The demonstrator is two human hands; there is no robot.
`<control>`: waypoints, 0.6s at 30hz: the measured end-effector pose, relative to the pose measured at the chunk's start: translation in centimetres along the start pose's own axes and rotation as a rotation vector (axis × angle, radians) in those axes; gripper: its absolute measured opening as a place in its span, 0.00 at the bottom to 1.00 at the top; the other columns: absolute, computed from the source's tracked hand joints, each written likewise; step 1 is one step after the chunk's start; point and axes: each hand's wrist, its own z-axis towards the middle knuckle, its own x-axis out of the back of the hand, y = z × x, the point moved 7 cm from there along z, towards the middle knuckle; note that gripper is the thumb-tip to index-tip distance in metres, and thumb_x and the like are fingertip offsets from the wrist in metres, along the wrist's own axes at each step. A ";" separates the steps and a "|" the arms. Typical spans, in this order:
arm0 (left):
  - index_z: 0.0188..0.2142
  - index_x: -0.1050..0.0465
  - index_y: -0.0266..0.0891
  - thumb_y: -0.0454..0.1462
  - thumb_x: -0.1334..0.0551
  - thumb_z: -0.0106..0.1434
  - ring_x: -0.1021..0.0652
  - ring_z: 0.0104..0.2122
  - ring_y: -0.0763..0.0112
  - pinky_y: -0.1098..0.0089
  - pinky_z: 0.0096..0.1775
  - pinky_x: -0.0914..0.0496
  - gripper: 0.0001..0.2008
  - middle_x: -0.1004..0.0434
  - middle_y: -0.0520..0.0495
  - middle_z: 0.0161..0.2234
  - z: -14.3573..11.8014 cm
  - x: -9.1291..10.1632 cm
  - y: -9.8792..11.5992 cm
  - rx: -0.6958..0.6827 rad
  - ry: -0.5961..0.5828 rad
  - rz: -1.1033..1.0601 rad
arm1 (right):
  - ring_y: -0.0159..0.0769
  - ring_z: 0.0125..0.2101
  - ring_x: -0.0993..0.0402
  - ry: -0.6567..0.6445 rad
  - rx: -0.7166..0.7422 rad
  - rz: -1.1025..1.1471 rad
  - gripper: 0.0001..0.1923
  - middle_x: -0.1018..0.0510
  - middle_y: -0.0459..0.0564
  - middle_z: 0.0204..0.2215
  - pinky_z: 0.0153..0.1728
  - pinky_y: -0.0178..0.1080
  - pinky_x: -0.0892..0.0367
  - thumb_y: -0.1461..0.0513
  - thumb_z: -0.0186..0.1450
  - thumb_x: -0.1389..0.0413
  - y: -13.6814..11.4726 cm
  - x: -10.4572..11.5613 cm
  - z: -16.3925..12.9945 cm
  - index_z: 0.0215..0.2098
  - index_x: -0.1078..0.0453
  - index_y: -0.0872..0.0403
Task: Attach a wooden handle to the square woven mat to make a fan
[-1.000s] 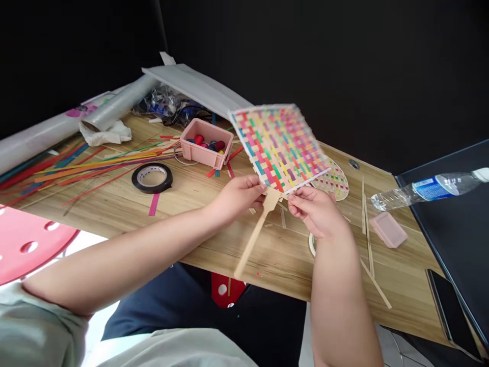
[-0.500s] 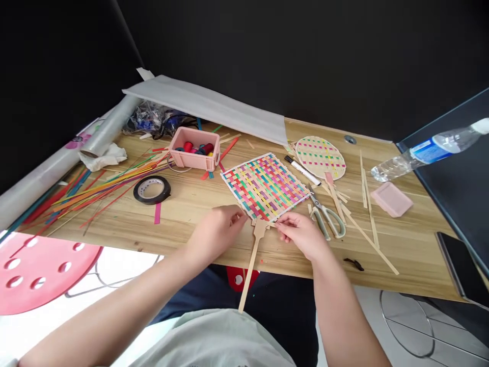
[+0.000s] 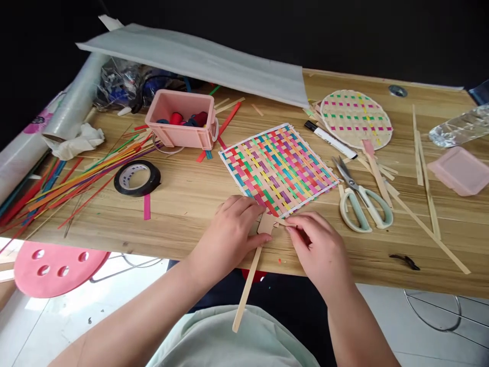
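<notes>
A square woven fan [image 3: 280, 171] in many colours, with white-bound edges, lies on the table with one corner toward me. From that corner a flat wooden handle [image 3: 248, 290] runs down past the table edge. My left hand [image 3: 237, 229] is closed around the wide top of the handle, its thumb across the wood and its fingers at the fan's corner. Between the thumb and fingertips of my right hand [image 3: 321, 250] is a thin pale bamboo strip [image 3: 281, 221], which reaches left to the handle joint. The strip's other end is hidden in the hand.
Scissors [image 3: 361, 196], a marker [image 3: 330, 141] and a round woven fan [image 3: 355, 120] lie to the right. On the left are black tape [image 3: 137, 178], a pink bin [image 3: 179, 132] of thread spools and coloured strips [image 3: 87, 178]. A pink case [image 3: 460, 171] and bottle [image 3: 460, 126] stand far right.
The view has moved closer to the table. My left hand has shifted from the fan's left edge onto the handle top. My right hand keeps its pinch beside the corner.
</notes>
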 end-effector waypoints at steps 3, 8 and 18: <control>0.48 0.31 0.36 0.44 0.34 0.59 0.28 0.46 0.60 0.59 0.49 0.31 0.21 0.26 0.43 0.46 0.1 0.1 -0.1 -0.008 0.000 0.003 | 0.34 0.37 0.26 -0.031 0.043 0.011 0.07 0.24 0.47 0.34 0.40 0.36 0.31 0.69 0.66 0.46 -0.1 -0.2 0.4 0.37 0.29 0.53; 0.47 0.32 0.37 0.44 0.34 0.60 0.28 0.46 0.60 0.59 0.48 0.31 0.19 0.26 0.43 0.46 0.1 -0.1 -0.2 0.000 -0.013 -0.005 | 0.32 0.37 0.26 -0.093 -0.005 0.040 0.07 0.23 0.46 0.35 0.38 0.34 0.32 0.69 0.65 0.45 0.2 -0.4 0.8 0.38 0.28 0.52; 0.47 0.34 0.39 0.47 0.35 0.61 0.27 0.44 0.58 0.57 0.45 0.31 0.20 0.27 0.41 0.44 0.1 -0.2 -0.5 0.053 -0.026 0.041 | 0.36 0.36 0.24 -0.158 -0.036 0.060 0.08 0.21 0.47 0.36 0.37 0.38 0.29 0.68 0.66 0.45 0.7 -0.4 1.2 0.38 0.27 0.49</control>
